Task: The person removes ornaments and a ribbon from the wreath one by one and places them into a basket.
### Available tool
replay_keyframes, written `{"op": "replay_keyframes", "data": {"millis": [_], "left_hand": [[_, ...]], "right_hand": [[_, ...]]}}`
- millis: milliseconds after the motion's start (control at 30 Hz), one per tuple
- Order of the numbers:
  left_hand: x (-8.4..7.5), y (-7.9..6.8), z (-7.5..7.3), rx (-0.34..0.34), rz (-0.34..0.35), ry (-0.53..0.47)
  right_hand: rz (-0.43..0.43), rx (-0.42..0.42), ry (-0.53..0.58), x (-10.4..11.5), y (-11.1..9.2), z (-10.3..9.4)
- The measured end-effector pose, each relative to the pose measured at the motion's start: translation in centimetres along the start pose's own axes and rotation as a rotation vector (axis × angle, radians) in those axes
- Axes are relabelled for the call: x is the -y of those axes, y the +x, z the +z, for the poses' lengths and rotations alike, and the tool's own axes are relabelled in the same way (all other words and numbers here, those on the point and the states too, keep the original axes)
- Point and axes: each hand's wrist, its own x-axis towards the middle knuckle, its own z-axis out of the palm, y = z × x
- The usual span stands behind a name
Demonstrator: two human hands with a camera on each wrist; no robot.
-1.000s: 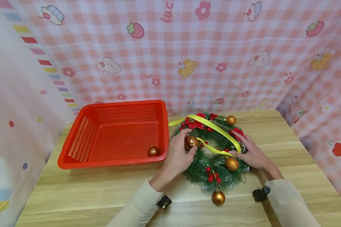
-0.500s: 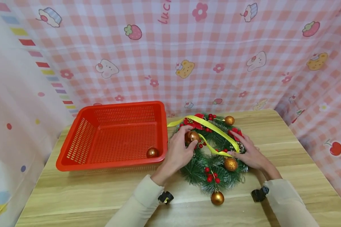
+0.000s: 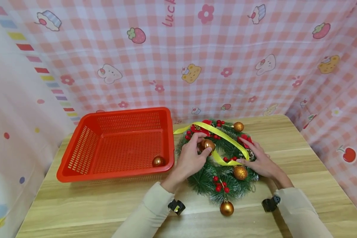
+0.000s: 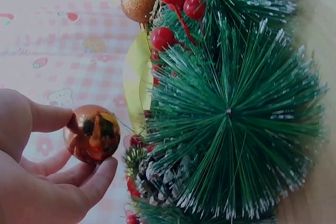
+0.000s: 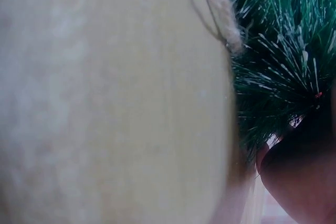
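Observation:
In the head view, a green Christmas wreath with red berries, red flowers and gold balls lies on the table. My left hand pinches a shiny copper Christmas ball above the wreath's left inner side. The left wrist view shows this ball between thumb and fingertips, apart from the needles. My right hand holds the wreath's right side, thumb by the yellow ribbon and index finger by a red flower. The right wrist view shows only part of that hand beside the needles; its other fingers are mostly hidden.
A red plastic basket stands left of the wreath, with another copper ball in its front right corner. One gold ball hangs out from the wreath's near edge onto the wooden table. A checked curtain rises behind.
My left hand has moved slightly right with the copper ball, toward the wreath's middle. The right hand has kept its place on the wreath. The head view has shifted a little.

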Motion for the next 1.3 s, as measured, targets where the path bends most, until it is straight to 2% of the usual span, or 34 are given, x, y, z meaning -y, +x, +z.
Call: {"op": "replay_keyframes", "data": {"millis": [200, 400, 667, 967, 1300], "left_hand": [[0.0, -0.1, 0.2, 0.079, -0.021, -0.047], [0.1, -0.7, -0.1, 0.16, -0.024, -0.025], [0.7, -2.0, -0.8, 0.184, -0.016, 0.027], [1.3, -3.2, -1.5, 0.18, 0.031, -0.027], [1.7, -3.2, -2.2, 0.147, 0.042, -0.036]], "right_hand": [[-0.002, 0.0, 0.01, -0.1, 0.1, 0.0], [-0.008, -0.003, 0.016, -0.2, 0.1, 0.1], [-0.005, 0.001, 0.011, 0.0, 0.0, 0.0], [0.002, 0.0, 0.012, 0.0, 0.0, 0.0], [0.003, 0.001, 0.007, -0.1, 0.1, 0.0]]}}
